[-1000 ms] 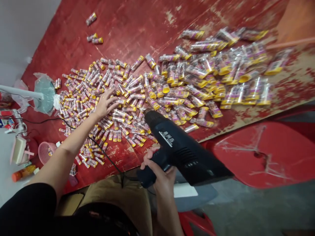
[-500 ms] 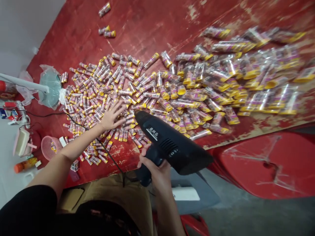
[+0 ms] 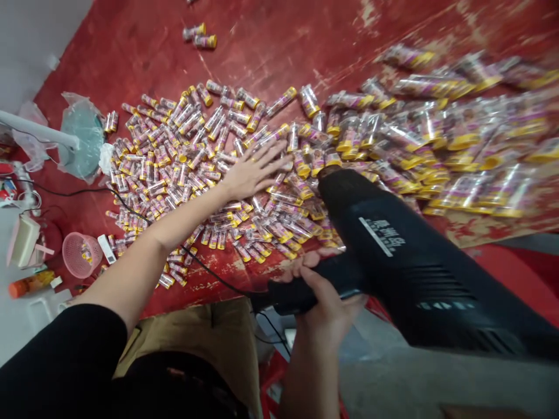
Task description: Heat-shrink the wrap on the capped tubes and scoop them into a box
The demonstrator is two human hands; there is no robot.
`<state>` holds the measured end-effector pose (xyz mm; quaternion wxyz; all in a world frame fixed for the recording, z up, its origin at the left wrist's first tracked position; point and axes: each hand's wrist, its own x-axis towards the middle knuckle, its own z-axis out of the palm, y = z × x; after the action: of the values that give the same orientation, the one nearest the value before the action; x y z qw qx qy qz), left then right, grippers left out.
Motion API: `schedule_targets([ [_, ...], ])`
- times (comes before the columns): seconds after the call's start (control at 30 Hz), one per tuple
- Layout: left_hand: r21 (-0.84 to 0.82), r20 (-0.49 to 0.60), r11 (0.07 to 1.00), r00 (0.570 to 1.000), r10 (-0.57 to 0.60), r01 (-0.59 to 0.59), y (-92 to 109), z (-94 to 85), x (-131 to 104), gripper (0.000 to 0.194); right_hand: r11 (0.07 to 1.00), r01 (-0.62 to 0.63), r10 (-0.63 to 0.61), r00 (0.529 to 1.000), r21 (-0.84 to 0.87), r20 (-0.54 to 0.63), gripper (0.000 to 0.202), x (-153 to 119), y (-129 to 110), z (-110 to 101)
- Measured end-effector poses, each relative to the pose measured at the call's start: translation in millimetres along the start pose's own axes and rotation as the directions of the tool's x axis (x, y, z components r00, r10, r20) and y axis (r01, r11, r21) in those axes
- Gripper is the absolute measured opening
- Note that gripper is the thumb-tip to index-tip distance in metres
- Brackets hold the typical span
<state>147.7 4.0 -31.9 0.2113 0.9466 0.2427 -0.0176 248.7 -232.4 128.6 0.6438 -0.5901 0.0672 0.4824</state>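
Note:
Many small clear tubes with yellow ends (image 3: 183, 125) lie spread over the red table (image 3: 271, 35). My left hand (image 3: 253, 170) rests palm down over the middle of the spread, fingers apart and pointing right. In my right hand (image 3: 323, 291) is the handle of a black heat gun (image 3: 402, 256), gripped near the table's front edge. The gun's nozzle points up and left over the tubes, just right of my left fingertips. Some tubes beneath the gun and my left hand are hidden.
A black cord (image 3: 218, 280) runs across the table under my left arm. At the left stand a pink basket (image 3: 81, 256), a plastic-covered stand base (image 3: 82, 142) and an orange-capped bottle (image 3: 32, 283). A red stool (image 3: 502, 279) is at the lower right.
My left hand has moved right across the tubes, still spread. The heat gun has moved right and appears larger, with my right hand still around its handle. The view has shifted slightly.

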Motion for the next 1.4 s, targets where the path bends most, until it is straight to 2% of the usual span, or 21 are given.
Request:
schedule_targets([
  [0.03, -0.019, -0.024, 0.999, 0.999, -0.032, 0.031, -9, 1.2, 6, 0.064, 1.0, -0.003, 0.003, 1.0, -0.013, 0.009, 0.037, 3, -1, 0],
  [0.1, -0.059, -0.1, 0.989, 0.985, -0.139, 0.133, -36, -1.0, 3, 0.063, 0.998, -0.034, 0.036, 0.998, -0.048, 0.048, 0.036, 8, 0, -1],
  [0.2, -0.111, -0.197, 0.952, 0.933, -0.302, 0.285, -78, -16.3, -28, 0.063, 0.99, -0.094, 0.107, 0.987, -0.109, 0.121, 0.035, 17, 4, 3],
  [0.27, -0.137, -0.237, 0.925, 0.895, -0.379, 0.355, -94, -31.1, -56, 0.064, 0.977, -0.109, 0.141, 0.975, -0.18, 0.173, 0.033, 24, 6, 9],
  [0.3, -0.145, -0.254, 0.914, 0.879, -0.405, 0.379, -96, -38.3, -69, 0.063, 0.972, -0.11, 0.152, 0.969, -0.208, 0.196, 0.031, 28, 6, 13],
  [0.37, -0.142, -0.274, 0.903, 0.861, -0.43, 0.406, -87, -49.2, -92, 0.063, 0.968, -0.1, 0.15, 0.965, -0.228, 0.214, 0.03, 33, 4, 21],
  [0.47, -0.122, -0.256, 0.897, 0.859, -0.443, 0.426, -52, -53.1, -119, 0.063, 0.973, -0.049, 0.088, 0.982, -0.224, 0.168, 0.033, 35, 1, 28],
  [0.6, -0.137, -0.217, 0.89, 0.864, -0.455, 0.434, -8, -36.9, -148, 0.063, 0.955, -0.074, 0.138, 0.968, -0.286, 0.211, 0.032, 34, -2, 31],
  [0.67, -0.147, -0.265, 0.858, 0.817, -0.513, 0.491, 0, -24.0, -161, 0.063, 0.959, -0.026, 0.085, 0.976, -0.281, 0.199, 0.032, 37, -3, 34],
  [0.73, -0.157, -0.329, 0.798, 0.731, -0.598, 0.582, 0, -11.4, -172, 0.064, 0.959, 0.045, 0.002, 0.986, -0.28, 0.165, 0.031, 41, -5, 39],
  [0.8, -0.168, -0.361, 0.75, 0.668, -0.651, 0.64, -8, -1.6, -179, 0.067, 0.948, 0.03, 0.033, 0.981, -0.318, 0.191, 0.031, 42, -5, 43],
  [0.9, -0.213, -0.388, 0.737, 0.637, -0.666, 0.642, -27, 5.0, -180, 0.068, 0.904, -0.04, 0.162, 0.953, -0.425, 0.256, 0.031, 41, -5, 49],
  [0.93, -0.235, -0.399, 0.732, 0.623, -0.672, 0.639, -35, 5.0, -177, 0.067, 0.902, -0.028, 0.152, 0.954, -0.43, 0.257, 0.031, 42, -5, 52],
  [1.03, -0.304, -0.396, 0.688, 0.569, -0.72, 0.659, -59, 0.1, -165, 0.068, 0.924, 0.087, 0.006, 0.971, -0.374, 0.241, 0.029, 52, -4, 63],
  [1.1, -0.36, -0.381, 0.664, 0.546, -0.746, 0.656, -67, -4.3, -155, 0.072, 0.921, 0.109, -0.008, 0.965, -0.374, 0.263, 0.029, 56, -4, 68],
  [1.13, -0.381, -0.379, 0.673, 0.557, -0.739, 0.634, -67, -5.8, -150, 0.074, 0.913, 0.089, 0.031, 0.958, -0.398, 0.284, 0.029, 55, -4, 68],
  [1.17, -0.388, -0.38, 0.703, 0.592, -0.711, 0.596, -64, -6.5, -145, 0.076, 0.902, 0.056, 0.084, 0.95, -0.428, 0.301, 0.029, 52, -4, 67],
  [1.23, -0.338, -0.372, 0.81, 0.722, -0.583, 0.48, -51, -4.5, -133, 0.078, 0.883, 0.014, 0.146, 0.942, -0.47, 0.303, 0.03, 44, -4, 64],
  [1.3, -0.24, -0.309, 0.918, 0.871, -0.381, 0.316, -35, 1.1, -118, 0.073, 0.884, 0.057, 0.085, 0.956, -0.464, 0.28, 0.03, 38, -2, 60],
  [1.33, -0.201, -0.265, 0.951, 0.922, -0.284, 0.235, -29, 4.7, -110, 0.069, 0.886, 0.098, 0.03, 0.963, -0.454, 0.267, 0.031, 37, -2, 60],
  [1.4, -0.163, -0.204, 0.977, 0.964, -0.17, 0.137, -24, 11.1, -97, 0.06, 0.881, 0.141, -0.03, 0.969, -0.452, 0.245, 0.032, 40, -4, 61],
])
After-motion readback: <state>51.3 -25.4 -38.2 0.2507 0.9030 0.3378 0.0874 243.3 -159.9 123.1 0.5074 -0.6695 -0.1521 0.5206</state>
